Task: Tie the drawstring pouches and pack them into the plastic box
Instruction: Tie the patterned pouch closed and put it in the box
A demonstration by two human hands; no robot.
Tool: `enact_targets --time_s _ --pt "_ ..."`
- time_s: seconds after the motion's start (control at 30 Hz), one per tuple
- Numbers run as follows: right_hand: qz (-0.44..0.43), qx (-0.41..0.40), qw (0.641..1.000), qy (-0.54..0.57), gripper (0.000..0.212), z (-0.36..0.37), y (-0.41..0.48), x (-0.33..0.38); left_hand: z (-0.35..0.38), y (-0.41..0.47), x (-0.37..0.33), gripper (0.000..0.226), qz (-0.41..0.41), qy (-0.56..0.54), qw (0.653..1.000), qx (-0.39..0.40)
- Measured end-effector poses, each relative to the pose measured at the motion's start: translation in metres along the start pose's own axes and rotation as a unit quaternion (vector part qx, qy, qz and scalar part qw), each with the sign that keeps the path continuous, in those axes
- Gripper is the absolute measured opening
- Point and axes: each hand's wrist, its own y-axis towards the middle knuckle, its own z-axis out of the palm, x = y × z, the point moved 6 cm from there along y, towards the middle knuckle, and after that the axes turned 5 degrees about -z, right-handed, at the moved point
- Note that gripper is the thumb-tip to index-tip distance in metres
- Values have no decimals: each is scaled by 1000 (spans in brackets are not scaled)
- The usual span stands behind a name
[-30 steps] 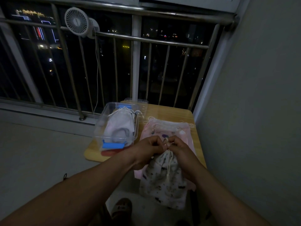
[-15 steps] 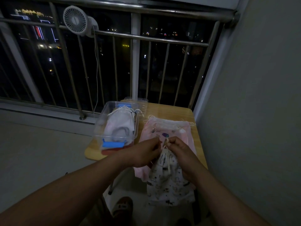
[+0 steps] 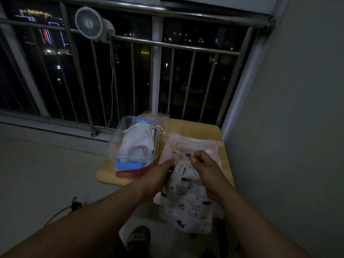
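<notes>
A white drawstring pouch with dark prints hangs over the table's near edge, its neck gathered. My left hand grips the neck from the left and my right hand pinches the drawstring at the top right. Under it lie pink pouches spread flat on the table. The clear plastic box stands to the left with a white tied pouch inside it.
The small wooden table stands against a metal railing, with a grey wall close on the right. The box's clear lid lies behind it. A white fan clips onto the rail. A sandalled foot shows below.
My hands have drawn slightly apart at the pouch's neck, the right one lifting the string up and right. The printed pouch has swung a little under them.
</notes>
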Motion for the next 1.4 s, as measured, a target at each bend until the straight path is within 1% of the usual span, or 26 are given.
enact_targets --time_s 0.03,0.07,0.13,0.17,0.2,0.23,0.27,0.33,0.4,0.43,0.5,0.53,0.57,0.6,0.67,0.73,0.77,0.8,0.87,0.9,0.97,1.03,1.1,1.2,1.3,1.4 --pt "-8 -17 1000 1 17 -3 5 4 2 -4 -2 39 6 -11 1000 10" --pt "-14 -31 999 0 14 -6 9 8 4 -7 -6 34 32 21 999 16" --pt "-2 -33 999 1 13 -5 17 10 -1 -9 -14 26 82 86 993 -15" --pt "16 -19 1000 18 18 -4 19 8 -6 -7 -19 22 100 91 990 -51" --pt "37 7 998 54 28 2 20 7 -14 -4 -25 20 116 76 987 -84" --pt "60 41 992 103 38 8 20 4 -22 -3 -31 19 130 59 984 -110" --pt "83 71 985 136 43 14 18 3 -31 -1 -37 20 146 48 979 -132" --pt "108 123 976 143 39 28 15 4 -51 -1 -54 22 179 52 965 -185" --pt "99 127 983 89 25 41 23 10 -77 -2 -71 23 189 38 955 -227" --pt "94 100 988 65 20 43 30 12 -86 -1 -80 23 179 10 960 -216" --pt "97 55 993 45 28 56 54 20 -103 0 -97 26 152 -60 976 -143" --pt "102 40 993 44 31 64 67 24 -113 -1 -105 26 148 -67 979 -121" --pt "104 30 993 41 30 72 79 29 -124 0 -113 25 153 -43 978 -132" --pt "105 26 994 32 26 82 93 32 -139 3 -121 27 162 -14 973 -164" --pt "98 11 995 29 22 100 118 38 -170 14 -135 34 175 35 956 -234" --pt "91 -3 996 20 20 114 137 41 -194 27 -145 42 166 91 941 -280" --pt "78 -8 997 -20 19 118 150 39 -206 38 -148 48 151 131 932 -303" --pt "54 -14 994 -90 19 117 159 37 -213 45 -149 54 135 195 914 -330" --pt "5 -36 970 -240 20 112 170 35 -216 55 -146 64 125 350 845 -385" --pt "-15 -37 960 -277 23 111 173 33 -210 59 -143 65 145 408 812 -392" --pt "-58 -23 951 -303 15 112 179 27 -193 71 -133 61 197 482 776 -356" --pt "-77 -17 943 -323 14 114 185 21 -178 87 -122 61 211 542 756 -300" --pt "-77 -19 940 -333 23 112 190 14 -167 101 -111 65 194 602 733 -250" --pt "-74 1 932 -354 40 110 194 3 -166 125 -87 64 123 683 699 -170" --pt "-17 15 948 -316 47 108 204 -4 -172 144 -66 61 57 717 682 -128" --pt "77 27 966 -246 54 104 217 -17 -173 153 -61 63 32 716 688 -116"
